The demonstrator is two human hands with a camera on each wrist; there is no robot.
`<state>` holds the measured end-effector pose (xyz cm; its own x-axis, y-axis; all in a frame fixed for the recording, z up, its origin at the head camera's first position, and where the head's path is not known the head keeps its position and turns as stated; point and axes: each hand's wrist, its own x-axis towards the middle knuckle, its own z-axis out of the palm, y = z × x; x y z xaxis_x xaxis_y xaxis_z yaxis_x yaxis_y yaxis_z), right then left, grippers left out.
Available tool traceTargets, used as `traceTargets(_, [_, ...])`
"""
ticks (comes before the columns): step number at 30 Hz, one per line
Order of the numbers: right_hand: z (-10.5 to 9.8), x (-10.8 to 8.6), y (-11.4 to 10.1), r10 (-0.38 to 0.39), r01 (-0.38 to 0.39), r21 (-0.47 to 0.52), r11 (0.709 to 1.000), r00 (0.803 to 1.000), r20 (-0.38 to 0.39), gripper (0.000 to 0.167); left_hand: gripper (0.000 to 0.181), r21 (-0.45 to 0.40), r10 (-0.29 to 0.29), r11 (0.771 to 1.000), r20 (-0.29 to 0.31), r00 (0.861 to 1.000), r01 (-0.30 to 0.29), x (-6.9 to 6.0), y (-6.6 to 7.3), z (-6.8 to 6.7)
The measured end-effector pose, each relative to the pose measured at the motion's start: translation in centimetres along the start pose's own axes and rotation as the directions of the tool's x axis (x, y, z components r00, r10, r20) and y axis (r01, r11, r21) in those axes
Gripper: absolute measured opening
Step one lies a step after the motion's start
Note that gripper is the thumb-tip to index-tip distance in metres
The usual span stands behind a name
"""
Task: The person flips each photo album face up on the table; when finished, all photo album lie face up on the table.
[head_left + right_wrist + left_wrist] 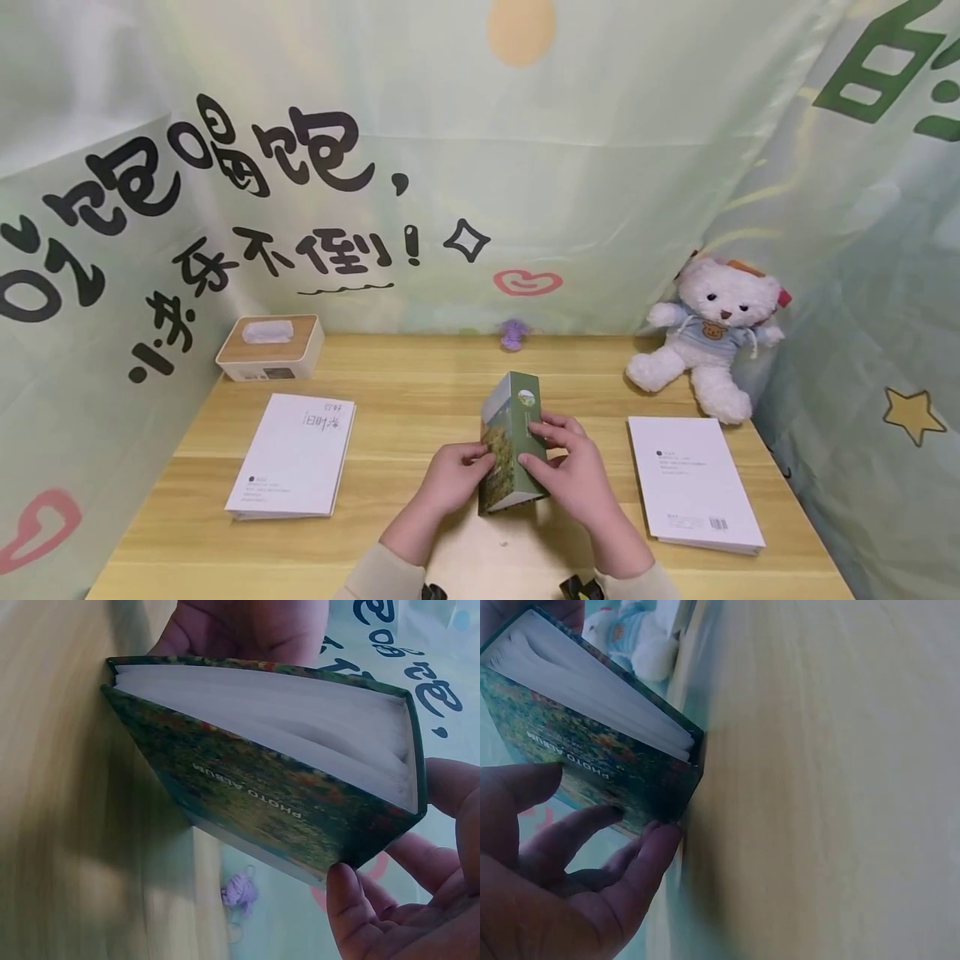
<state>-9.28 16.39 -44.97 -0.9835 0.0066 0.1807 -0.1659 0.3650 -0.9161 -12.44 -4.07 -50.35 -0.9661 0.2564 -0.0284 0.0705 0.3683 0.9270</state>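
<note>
A small photo album (513, 450) with a landscape cover and green spine stands upright, tilted, above the table's middle. My right hand (566, 462) grips it at the spine, thumb on one side and fingers on the other. My left hand (456, 477) touches the opposite cover with its fingertips, as the left wrist view shows with the hand (577, 862) beside the "PHOTO ALBUM" lettering. White page edges of the album (262, 705) show between slightly parted covers. Whether its lower edge rests on the table is hard to see.
White books lie at the left (292, 458) and right (693, 483). A tissue box (270, 350) stands back left, a purple trinket (513, 335) at the back edge, and a white teddy bear (708, 333) back right. Printed cloth (600, 208) hangs around the wooden table (397, 392).
</note>
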Motion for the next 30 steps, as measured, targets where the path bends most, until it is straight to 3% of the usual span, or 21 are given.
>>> traceTargets(5, [0.1,0.0,0.2,0.019,-0.018,0.027,0.999,0.999,-0.036,0.045,0.036,-0.003,-0.008,1.000,-0.004,1.000,0.008,0.0,0.6,0.0])
traceTargets(10, [0.2,-0.2,0.5,0.050,-0.029,0.178,0.984,0.992,-0.115,0.052,0.042,-0.065,0.006,0.998,-0.020,1.000,-0.008,0.1,2.0,0.1])
traceTargets(15, [0.4,-0.3,0.6,0.057,-0.009,0.287,0.958,0.986,-0.159,0.045,0.046,-0.092,0.024,0.995,-0.033,0.999,-0.027,0.3,3.8,0.2])
traceTargets(25, [1.1,-0.6,0.4,-0.112,0.168,0.365,0.916,0.979,-0.169,0.030,0.063,-0.117,0.037,0.992,-0.046,0.998,-0.042,0.0,5.8,0.0])
traceTargets(30, [1.3,-0.6,0.6,-0.106,0.155,0.374,0.914,0.983,-0.150,0.030,0.068,-0.108,0.028,0.993,-0.080,0.996,-0.036,-0.1,6.0,0.1])
